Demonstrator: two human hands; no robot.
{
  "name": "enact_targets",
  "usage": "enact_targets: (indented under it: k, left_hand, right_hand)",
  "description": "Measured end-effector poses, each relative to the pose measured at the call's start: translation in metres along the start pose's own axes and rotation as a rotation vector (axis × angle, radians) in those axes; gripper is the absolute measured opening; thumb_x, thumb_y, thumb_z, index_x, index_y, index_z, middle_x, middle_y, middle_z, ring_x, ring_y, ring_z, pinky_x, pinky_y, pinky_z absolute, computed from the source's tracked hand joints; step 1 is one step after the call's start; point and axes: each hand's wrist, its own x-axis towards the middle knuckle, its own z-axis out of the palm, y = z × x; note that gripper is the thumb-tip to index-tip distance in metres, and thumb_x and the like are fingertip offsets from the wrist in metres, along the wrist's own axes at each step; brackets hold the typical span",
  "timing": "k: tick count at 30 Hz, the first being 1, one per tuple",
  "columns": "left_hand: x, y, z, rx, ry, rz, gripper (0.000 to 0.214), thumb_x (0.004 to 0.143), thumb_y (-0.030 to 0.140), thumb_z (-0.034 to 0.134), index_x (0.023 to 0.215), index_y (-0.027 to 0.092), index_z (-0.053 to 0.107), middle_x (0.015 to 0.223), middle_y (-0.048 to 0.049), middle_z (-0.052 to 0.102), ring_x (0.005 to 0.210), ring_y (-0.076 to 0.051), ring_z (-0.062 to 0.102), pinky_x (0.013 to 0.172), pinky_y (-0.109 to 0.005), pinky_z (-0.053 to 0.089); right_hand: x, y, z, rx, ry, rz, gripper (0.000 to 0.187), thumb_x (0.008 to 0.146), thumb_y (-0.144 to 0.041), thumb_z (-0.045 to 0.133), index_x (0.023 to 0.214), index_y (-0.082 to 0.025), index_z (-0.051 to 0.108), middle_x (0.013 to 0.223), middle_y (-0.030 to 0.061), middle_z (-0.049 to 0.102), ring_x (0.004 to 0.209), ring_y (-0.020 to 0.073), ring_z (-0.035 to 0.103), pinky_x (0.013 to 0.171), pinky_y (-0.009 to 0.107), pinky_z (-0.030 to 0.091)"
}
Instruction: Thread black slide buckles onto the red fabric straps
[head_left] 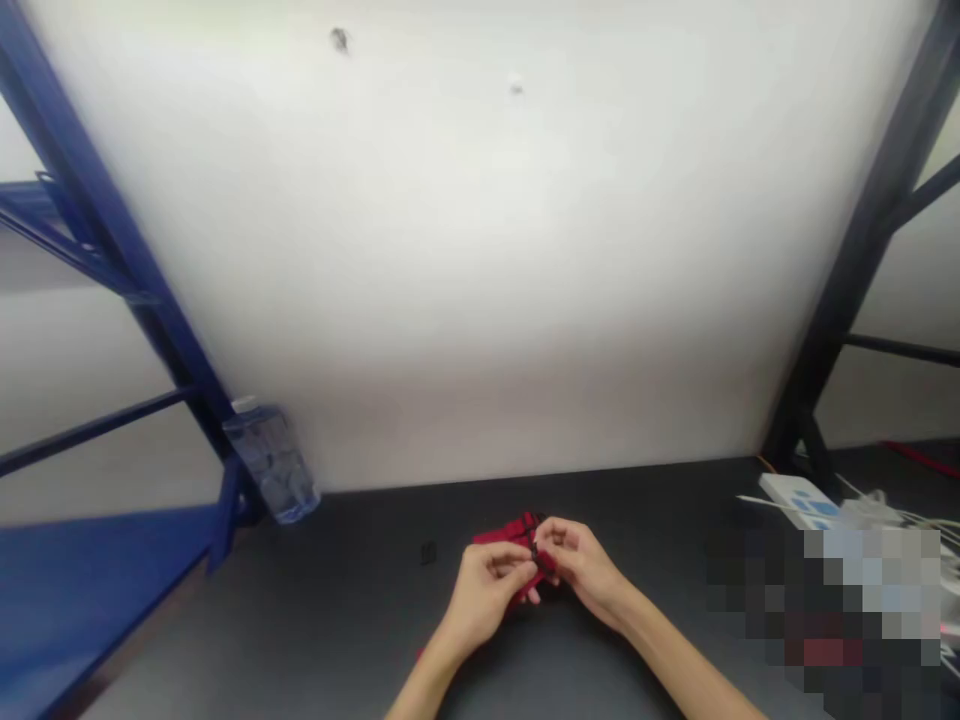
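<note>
Both my hands meet over a dark grey tabletop [315,620] near its middle. My left hand [487,585] and my right hand [581,560] are closed in pinches around a small red object with black parts [514,530]. A tiny black piece sits between my fingertips. Most of the red object is hidden behind my fingers, so I cannot name it.
A clear plastic water bottle [271,462] stands at the back left against a blue metal rack post [112,250]. A small black piece [428,552] lies on the table left of my hands. A white power strip [802,498] with cables sits at the right, beside a dark rack post [855,300]. A white wall rises behind.
</note>
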Motion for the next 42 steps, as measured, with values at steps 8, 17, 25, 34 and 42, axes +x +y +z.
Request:
enact_targets:
  k: [8,17,25,34,42]
  left_hand:
    - [0.003,-0.004,-0.001,-0.105,0.08,-0.023,0.027,0.072,0.033,0.078,0.081,0.01,0.065,0.064,-0.0082,0.071,0.057,-0.02,0.069,0.054,-0.026,0.051]
    - [0.004,-0.003,-0.003,-0.132,0.121,0.026,0.034,0.069,0.032,0.08,0.086,0.014,0.058,0.065,-0.0018,0.068,0.052,-0.017,0.068,0.051,-0.024,0.05]
    - [0.005,-0.01,-0.004,-0.122,0.114,0.047,0.034,0.07,0.029,0.08,0.089,0.013,0.057,0.069,-0.0021,0.066,0.057,-0.018,0.07,0.053,-0.024,0.052]
    - [0.007,-0.013,-0.004,-0.08,0.1,0.049,0.03,0.071,0.026,0.079,0.088,0.013,0.058,0.07,-0.0031,0.067,0.06,-0.019,0.07,0.056,-0.027,0.055]
    - [0.004,-0.013,-0.002,-0.006,0.06,0.078,0.025,0.074,0.026,0.075,0.089,0.013,0.061,0.076,-0.0058,0.069,0.066,-0.021,0.07,0.062,-0.03,0.055]
  right_hand:
    - [-0.001,0.001,0.0,0.083,0.003,-0.016,0.032,0.079,-0.047,0.069,0.08,-0.019,0.054,0.065,-0.0022,0.057,0.048,0.0114,0.054,0.043,0.022,0.039]
    - [0.012,0.0,-0.035,-0.176,0.221,-0.112,0.032,0.071,-0.042,0.076,0.07,-0.018,0.054,0.063,-0.0024,0.057,0.051,0.0115,0.052,0.048,0.024,0.042]
    - [0.021,0.003,-0.098,-0.889,0.635,-0.09,0.023,0.069,-0.038,0.069,0.059,-0.022,0.056,0.055,-0.0002,0.06,0.057,0.0193,0.057,0.057,0.03,0.041]
    - [0.011,-0.016,-0.067,-0.938,0.412,-0.266,0.023,0.076,-0.038,0.064,0.088,-0.018,0.065,0.085,0.0049,0.066,0.061,0.0153,0.055,0.061,0.028,0.044]
    - [-0.003,-0.024,-0.029,-0.714,-0.177,-0.089,0.013,0.079,-0.024,0.063,0.09,-0.017,0.068,0.077,0.0018,0.065,0.06,0.0123,0.051,0.056,0.024,0.04]
